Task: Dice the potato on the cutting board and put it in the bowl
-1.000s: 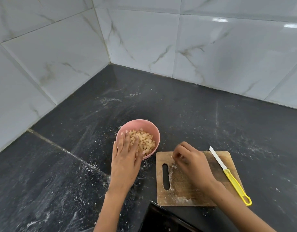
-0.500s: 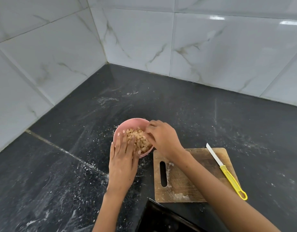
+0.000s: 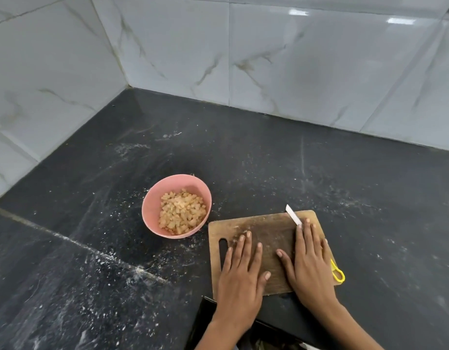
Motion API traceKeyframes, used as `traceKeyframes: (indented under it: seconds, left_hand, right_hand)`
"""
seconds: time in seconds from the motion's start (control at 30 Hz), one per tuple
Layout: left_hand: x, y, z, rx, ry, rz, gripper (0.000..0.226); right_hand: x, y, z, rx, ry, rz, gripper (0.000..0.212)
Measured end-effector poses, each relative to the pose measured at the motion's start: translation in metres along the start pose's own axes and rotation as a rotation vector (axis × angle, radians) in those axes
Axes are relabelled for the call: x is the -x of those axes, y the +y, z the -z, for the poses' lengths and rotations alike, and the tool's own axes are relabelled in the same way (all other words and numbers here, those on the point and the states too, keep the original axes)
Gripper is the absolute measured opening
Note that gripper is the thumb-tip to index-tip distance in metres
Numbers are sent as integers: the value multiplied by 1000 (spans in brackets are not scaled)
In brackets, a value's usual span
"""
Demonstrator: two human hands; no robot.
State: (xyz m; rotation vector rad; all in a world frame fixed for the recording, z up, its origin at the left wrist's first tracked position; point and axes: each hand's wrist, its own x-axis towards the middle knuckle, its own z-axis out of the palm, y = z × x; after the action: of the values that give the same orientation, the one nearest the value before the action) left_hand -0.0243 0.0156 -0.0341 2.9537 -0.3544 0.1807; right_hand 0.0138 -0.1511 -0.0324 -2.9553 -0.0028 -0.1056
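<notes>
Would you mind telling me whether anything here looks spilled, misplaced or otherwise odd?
Pale crumbs and powdery specks are scattered over the black countertop around the pink bowl. The knife lies on the cutting board under the right hand, its yellow handle end overhanging the board's edge.

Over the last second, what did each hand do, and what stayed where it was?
The left hand let go of the pink bowl and came to lie flat on the cutting board. The right hand left the bowl and lies flat over the knife. Bowl, board and knife stayed put.
</notes>
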Motion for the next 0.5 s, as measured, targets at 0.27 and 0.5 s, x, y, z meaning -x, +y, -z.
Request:
traceKeyframes:
  seconds: [0.27, 0.5]
  left_hand:
    - [-14, 1, -10, 52, -33, 27, 55]
    - [-55, -19, -17, 90, -19, -2, 54]
  right_hand:
    - [-17, -5, -1, 5, 25, 5, 74]
    - [-57, -16, -4, -49, 60, -30, 75]
